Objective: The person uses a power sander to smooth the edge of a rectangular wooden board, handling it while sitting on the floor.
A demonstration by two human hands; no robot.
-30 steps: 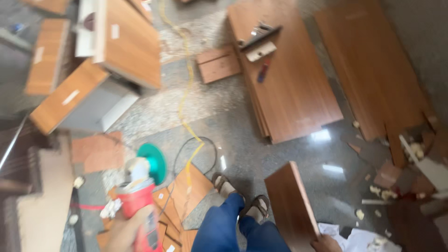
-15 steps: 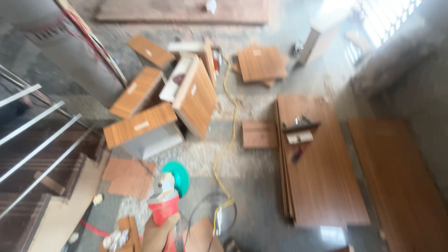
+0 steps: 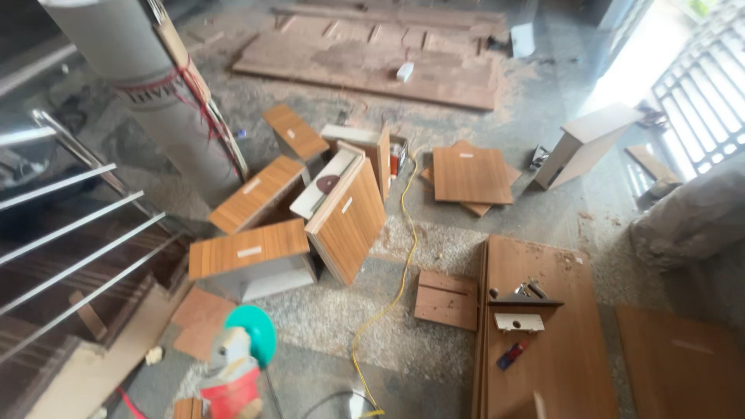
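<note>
Hands: neither hand is in view, so I cannot tell whether they are spread or gripping anything.
Nearest thing: a red and white power tool [image 3: 233, 380] with a teal disc [image 3: 256, 332], near left on the floor.
Cabinet boxes: about four wooden boxes [image 3: 341, 209] heaped at centre; one more box [image 3: 586, 143] stands far right.
Panels: a long board [image 3: 539, 341] near right carries a black square [image 3: 524, 299], a white block [image 3: 518, 320] and a red-blue marker [image 3: 510, 355].
Cord: one yellow cable [image 3: 400, 264] runs between heap and board.
Left: pillar [image 3: 155, 85], steel railing [image 3: 70, 225].
</note>
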